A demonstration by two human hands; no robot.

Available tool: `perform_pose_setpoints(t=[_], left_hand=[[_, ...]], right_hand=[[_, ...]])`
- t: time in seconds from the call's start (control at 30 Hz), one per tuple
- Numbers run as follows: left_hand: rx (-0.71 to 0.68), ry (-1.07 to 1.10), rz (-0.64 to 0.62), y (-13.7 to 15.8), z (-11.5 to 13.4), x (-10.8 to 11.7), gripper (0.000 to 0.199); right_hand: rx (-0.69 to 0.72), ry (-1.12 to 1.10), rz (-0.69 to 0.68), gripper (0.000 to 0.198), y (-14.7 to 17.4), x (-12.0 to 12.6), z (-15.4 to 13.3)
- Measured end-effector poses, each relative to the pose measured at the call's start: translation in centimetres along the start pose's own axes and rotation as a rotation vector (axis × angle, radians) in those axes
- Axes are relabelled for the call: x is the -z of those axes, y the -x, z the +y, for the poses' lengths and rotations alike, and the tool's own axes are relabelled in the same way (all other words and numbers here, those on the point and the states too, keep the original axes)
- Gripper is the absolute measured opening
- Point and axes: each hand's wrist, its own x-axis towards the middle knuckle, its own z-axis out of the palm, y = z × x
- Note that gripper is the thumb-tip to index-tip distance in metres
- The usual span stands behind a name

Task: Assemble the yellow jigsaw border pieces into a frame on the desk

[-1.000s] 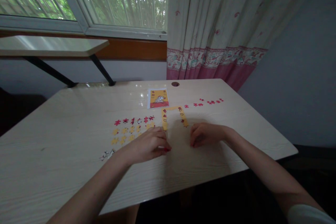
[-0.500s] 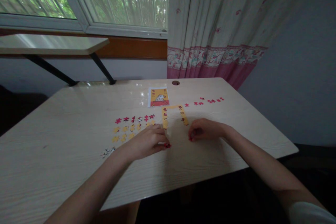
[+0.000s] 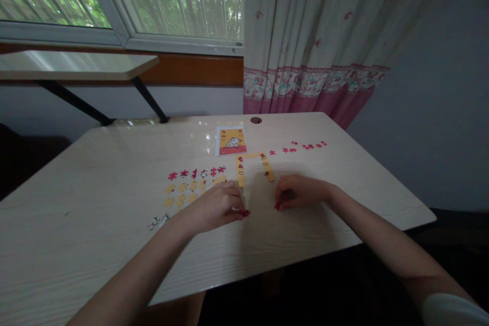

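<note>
My left hand [image 3: 219, 205] is closed in a pinch on a red puzzle piece [image 3: 245, 213] low over the table. Across from it, my right hand [image 3: 296, 191] pinches another red puzzle piece [image 3: 277, 206] at its fingertips. Beyond and between the hands lies a joined yellow puzzle border [image 3: 252, 155], with a top edge and two sides. Rows of loose red puzzle pieces [image 3: 172, 175] and yellow puzzle pieces [image 3: 169, 201] lie left of the border, partly hidden by my left hand. White puzzle pieces [image 3: 158, 221] sit beside my left forearm.
A picture card [image 3: 231, 141] with a white animal on yellow and red lies behind the border. More red pieces [image 3: 310, 146] are strung out at the right rear. A raised shelf [image 3: 76, 65] on black legs stands at the back left. The table [image 3: 95, 249] ends near my forearms.
Both hands stay almost in place. The right fingers shift slightly around their red piece, and the left hand's piece moves a touch to the right.
</note>
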Motion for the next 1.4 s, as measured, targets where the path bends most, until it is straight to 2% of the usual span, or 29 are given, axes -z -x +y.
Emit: perform_pose_setpoints(t=[0.2, 0.3, 0.47, 0.6, 0.7, 0.9, 1.4], left_hand=[[0.029, -0.016, 0.002, 0.0, 0.3, 0.1, 0.011], [0.052, -0.029, 0.036, 0.1, 0.3, 0.8, 0.015], [0.126, -0.142, 0.099, 0.5, -0.9, 1.8, 0.021], [0.158, -0.248, 0.113, 0.8, -2.2, 1.7, 0.023], [0.158, -0.279, 0.11, 0.8, -2.6, 1.4, 0.024], [0.132, -0.271, 0.144, 0.8, -2.6, 1.2, 0.025], [0.139, -0.335, 0.118, 0.7, -2.6, 0.7, 0.027]], right_hand=[[-0.012, 0.009, 0.008, 0.017, 0.0, 0.0, -0.2], [-0.009, -0.059, 0.021, 0.021, 0.1, 0.1, 0.5], [-0.064, -0.079, 0.104, 0.023, 0.4, 0.2, 2.5], [-0.086, -0.046, 0.142, 0.02, 0.4, 0.3, 3.0], [-0.055, -0.044, 0.117, 0.022, 0.3, 0.2, 2.0], [0.024, -0.084, -0.02, 0.018, -0.1, -0.2, -0.4], [0.022, -0.144, -0.037, 0.015, 0.0, -0.3, 0.1]])
